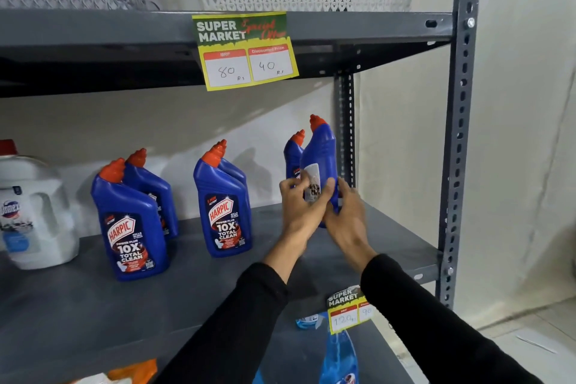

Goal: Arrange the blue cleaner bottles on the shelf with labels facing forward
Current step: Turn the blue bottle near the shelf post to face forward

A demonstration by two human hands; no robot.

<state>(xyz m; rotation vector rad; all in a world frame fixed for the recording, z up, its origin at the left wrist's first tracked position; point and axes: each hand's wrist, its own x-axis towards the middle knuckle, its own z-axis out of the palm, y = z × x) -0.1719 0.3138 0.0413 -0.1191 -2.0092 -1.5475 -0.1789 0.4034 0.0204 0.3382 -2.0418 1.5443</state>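
Under my hands runs the grey metal shelf [78,305]. Left of them stand four blue plastic cleaner bottles with orange caps [223,206]. My left hand [300,206] and right hand [349,215] both clasp another blue bottle [321,153], seemingly lifted, back label toward me.

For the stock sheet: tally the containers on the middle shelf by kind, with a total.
Blue cleaner bottles: 6, one held in both hands
White jug: 1
Total: 7
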